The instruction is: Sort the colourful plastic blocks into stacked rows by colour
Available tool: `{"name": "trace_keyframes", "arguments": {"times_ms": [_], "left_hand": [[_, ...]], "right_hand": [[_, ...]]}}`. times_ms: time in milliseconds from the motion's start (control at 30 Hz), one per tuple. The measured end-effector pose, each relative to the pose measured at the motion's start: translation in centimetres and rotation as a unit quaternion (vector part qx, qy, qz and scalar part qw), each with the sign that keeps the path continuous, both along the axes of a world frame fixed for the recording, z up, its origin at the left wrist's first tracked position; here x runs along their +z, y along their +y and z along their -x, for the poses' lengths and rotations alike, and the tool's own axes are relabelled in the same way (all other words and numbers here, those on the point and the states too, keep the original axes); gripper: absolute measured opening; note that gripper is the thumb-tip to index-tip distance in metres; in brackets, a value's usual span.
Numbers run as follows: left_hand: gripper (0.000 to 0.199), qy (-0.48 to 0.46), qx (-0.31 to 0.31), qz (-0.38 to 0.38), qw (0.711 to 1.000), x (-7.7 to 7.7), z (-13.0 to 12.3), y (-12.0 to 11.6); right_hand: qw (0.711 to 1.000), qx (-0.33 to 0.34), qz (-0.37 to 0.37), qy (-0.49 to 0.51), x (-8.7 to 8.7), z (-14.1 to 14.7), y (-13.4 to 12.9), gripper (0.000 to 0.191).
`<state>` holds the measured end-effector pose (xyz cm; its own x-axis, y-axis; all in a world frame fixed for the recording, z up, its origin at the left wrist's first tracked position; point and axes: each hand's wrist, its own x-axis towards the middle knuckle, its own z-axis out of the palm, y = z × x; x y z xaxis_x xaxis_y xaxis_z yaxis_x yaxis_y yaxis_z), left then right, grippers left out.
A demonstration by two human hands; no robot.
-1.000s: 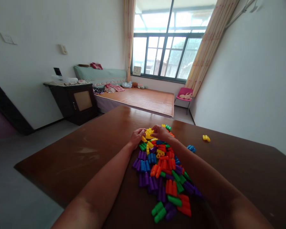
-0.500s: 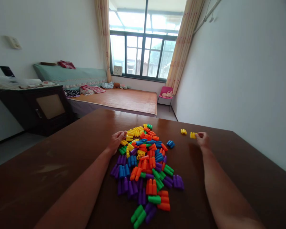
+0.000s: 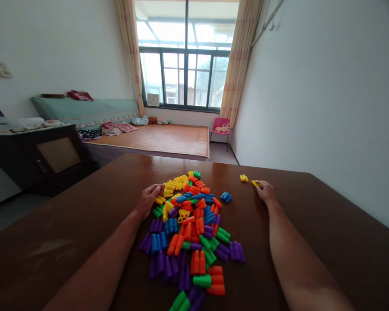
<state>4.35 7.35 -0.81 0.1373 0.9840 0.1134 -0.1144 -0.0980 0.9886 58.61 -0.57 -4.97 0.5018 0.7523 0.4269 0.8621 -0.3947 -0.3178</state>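
On the brown table's right side, my right hand (image 3: 266, 191) pinches a yellow bullet-shaped building block (image 3: 256, 183) between thumb and fingertips. Another yellow block (image 3: 244, 178) lies just to its left, apart from it. My left hand (image 3: 149, 199) is at the left edge of a pile of plastic blocks (image 3: 199, 218), its fingers closed beside the yellow blocks (image 3: 175, 183); anything inside them is hidden. The pile mixes orange, blue, green, purple and yellow pieces, many joined in twos and threes. A blue block (image 3: 226, 197) sits between the pile and my right hand.
The glossy brown table (image 3: 78, 207) stretches out on both sides of the pile. Beyond its far edge are a bed (image 3: 168, 139) and a pink chair (image 3: 219, 125). A dark cabinet (image 3: 56, 153) stands at left, and a white wall (image 3: 327, 99) runs along the right.
The view has shifted, moving the scene somewhat left. The yellow block in my right hand has turned and shows less of itself. My left hand stays by the yellow blocks.
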Motion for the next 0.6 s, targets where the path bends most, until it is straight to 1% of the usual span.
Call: {"name": "trace_keyframes", "arguments": {"times_ms": [133, 233, 367, 500, 533, 600], "left_hand": [[0.052, 0.006, -0.003, 0.009, 1.0, 0.0, 0.0, 0.0], [0.052, 0.008, -0.001, 0.009, 1.0, 0.1, 0.0, 0.0], [0.054, 0.01, 0.0, 0.009, 1.0, 0.1, 0.0, -0.1], [0.054, 0.009, 0.001, 0.003, 1.0, 0.2, 0.0, -0.2], [0.053, 0.008, 0.001, 0.003, 1.0, 0.2, 0.0, -0.2], [0.053, 0.006, 0.001, 0.004, 1.0, 0.3, -0.1, -0.3]], "right_hand": [[0.999, -0.026, 0.042, -0.02, 0.3, 1.9, 0.6, 0.043], [0.998, -0.026, 0.06, -0.011, 0.5, 3.0, 1.0, 0.048], [1.0, 0.005, 0.027, 0.0, 1.0, 3.3, 1.3, 0.05], [1.0, -0.015, -0.013, -0.02, 1.7, 3.8, 1.2, 0.049], [0.999, -0.019, -0.014, -0.033, 1.8, 4.1, 1.2, 0.048], [0.998, -0.006, 0.008, -0.055, 1.8, 4.9, 1.3, 0.046]]}}
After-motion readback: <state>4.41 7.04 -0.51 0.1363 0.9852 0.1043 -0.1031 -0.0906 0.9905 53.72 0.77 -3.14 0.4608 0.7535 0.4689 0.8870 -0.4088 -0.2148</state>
